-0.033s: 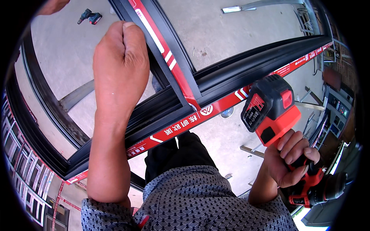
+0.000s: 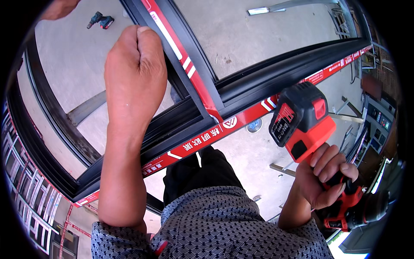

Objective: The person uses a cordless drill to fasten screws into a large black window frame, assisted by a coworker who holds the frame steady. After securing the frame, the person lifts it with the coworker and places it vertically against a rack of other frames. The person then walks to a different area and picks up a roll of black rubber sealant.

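The person stands over a dark aluminium window frame (image 2: 267, 75) that rests raised above a concrete floor (image 2: 258, 30). Red protective tape (image 2: 202, 140) with white markings remains on the near rail and on the cross member (image 2: 181, 56) that meets that rail at a joint (image 2: 213, 114).

The left hand (image 2: 136, 64) is closed into a fist, held out over the frame beside the cross member. Whether it grips a small item or presses on the frame beneath cannot be told, as the back of the hand hides the palm.

The right hand (image 2: 323, 177) is wrapped firmly about the grip of a red and black cordless drill (image 2: 319, 146). The tool is held low at the person's right side, battery end uppermost, well apart from the frame. Its chuck end points down and away, near the dark edge of the view, and any bit fitted is not visible.

Assessment of progress: the frame members appear already set together at the joint, and the tape is not yet stripped. No screw heads can be made out at the joint. The drill is not applied to the work at this moment, so any fastening there is judged either complete or not yet begun.

A second, blue-green drill (image 2: 100, 20) lies on the floor beyond the frame. Metal racks (image 2: 26, 198) stand at the left.
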Motion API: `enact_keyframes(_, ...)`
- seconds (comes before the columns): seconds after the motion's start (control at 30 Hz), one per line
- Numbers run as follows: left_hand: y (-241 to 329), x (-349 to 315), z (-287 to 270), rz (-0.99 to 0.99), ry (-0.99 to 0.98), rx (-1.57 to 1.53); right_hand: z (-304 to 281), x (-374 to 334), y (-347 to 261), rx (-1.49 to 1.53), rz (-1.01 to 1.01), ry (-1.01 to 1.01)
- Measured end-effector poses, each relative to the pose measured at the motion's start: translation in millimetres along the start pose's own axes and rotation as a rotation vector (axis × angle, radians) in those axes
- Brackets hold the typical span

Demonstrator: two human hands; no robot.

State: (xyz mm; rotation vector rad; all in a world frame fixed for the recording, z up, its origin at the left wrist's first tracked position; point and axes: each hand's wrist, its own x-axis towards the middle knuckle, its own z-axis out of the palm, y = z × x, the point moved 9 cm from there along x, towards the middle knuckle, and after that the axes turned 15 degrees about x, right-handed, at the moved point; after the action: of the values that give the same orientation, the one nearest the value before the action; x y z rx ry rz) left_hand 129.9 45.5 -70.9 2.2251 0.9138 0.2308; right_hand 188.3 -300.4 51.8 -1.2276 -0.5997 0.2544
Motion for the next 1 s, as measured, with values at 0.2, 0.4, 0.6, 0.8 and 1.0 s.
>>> enact_keyframes(0.2,23,-17,-13,0.099,0.244,0.202,2,-8,4,0.072,-0.091,-0.059)
enact_keyframes(0.4,59,-27,-5,0.35,0.356,0.482,-5,-18,16,0.171,-0.195,-0.057)
enact_keyframes(0.6,33,-11,21,0.325,0.31,0.506,0,-41,24,0.159,-0.146,0.06)
enact_keyframes(0.8,42,-19,11,0.333,0.452,0.681,-16,-134,45,0.204,0.159,0.158)
enact_keyframes(1.0,60,-64,1,0.403,0.305,0.536,-29,-226,101,-0.179,0.376,0.078)
